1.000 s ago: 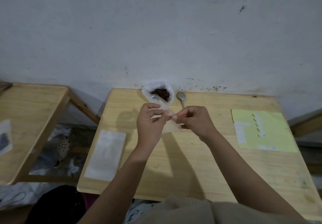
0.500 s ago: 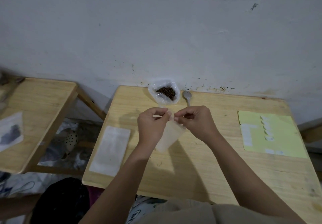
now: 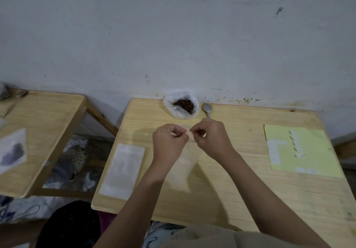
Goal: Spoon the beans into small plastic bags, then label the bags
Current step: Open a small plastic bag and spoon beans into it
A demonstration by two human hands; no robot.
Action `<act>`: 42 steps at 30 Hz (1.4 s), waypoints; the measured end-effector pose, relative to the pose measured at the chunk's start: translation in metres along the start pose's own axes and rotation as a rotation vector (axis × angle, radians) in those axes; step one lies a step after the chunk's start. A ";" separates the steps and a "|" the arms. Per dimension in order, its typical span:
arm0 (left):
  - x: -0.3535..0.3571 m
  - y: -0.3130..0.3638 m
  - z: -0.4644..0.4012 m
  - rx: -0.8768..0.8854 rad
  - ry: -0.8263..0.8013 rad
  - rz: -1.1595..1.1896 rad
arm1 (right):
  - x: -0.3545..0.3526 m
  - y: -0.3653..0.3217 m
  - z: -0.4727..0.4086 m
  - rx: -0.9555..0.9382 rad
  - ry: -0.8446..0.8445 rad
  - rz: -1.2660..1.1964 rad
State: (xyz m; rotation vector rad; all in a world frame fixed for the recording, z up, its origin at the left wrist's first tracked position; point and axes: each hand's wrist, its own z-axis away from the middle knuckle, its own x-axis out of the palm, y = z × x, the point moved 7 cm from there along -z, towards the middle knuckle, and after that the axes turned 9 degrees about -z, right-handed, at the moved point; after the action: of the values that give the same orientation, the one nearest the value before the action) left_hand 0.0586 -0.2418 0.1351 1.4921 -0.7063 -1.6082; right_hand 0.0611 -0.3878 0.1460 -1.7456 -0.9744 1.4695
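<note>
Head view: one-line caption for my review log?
Both hands, left hand and right hand, pinch open an empty small plastic bag; beans and spoon wait behind.

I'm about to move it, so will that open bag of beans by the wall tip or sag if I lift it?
The bag of beans looks thin and crinkled, so probably floppy. Its mouth is open, so beans may spill if squeezed. It likely slumps rather than rolls.

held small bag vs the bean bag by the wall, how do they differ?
The small bag hangs from both hands, pinched at its top; the bean bag sits on the table. The small bag looks empty and flat; the bean bag holds dark beans, mouth open. Both are clear plastic.
</note>
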 end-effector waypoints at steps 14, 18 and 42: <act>-0.003 0.013 -0.001 0.066 -0.059 0.095 | -0.005 0.007 -0.011 0.218 -0.208 -0.062; -0.004 0.016 0.005 0.178 -0.052 0.168 | -0.017 0.012 -0.014 0.266 -0.093 -0.109; 0.027 -0.025 -0.004 0.537 0.091 -0.517 | -0.031 0.006 -0.028 0.281 -0.204 -0.019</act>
State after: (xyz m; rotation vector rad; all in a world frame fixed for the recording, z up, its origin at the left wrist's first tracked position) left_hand 0.0585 -0.2516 0.0995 2.2687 -0.7804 -1.7888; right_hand 0.0861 -0.4175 0.1610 -1.4041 -0.8340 1.7063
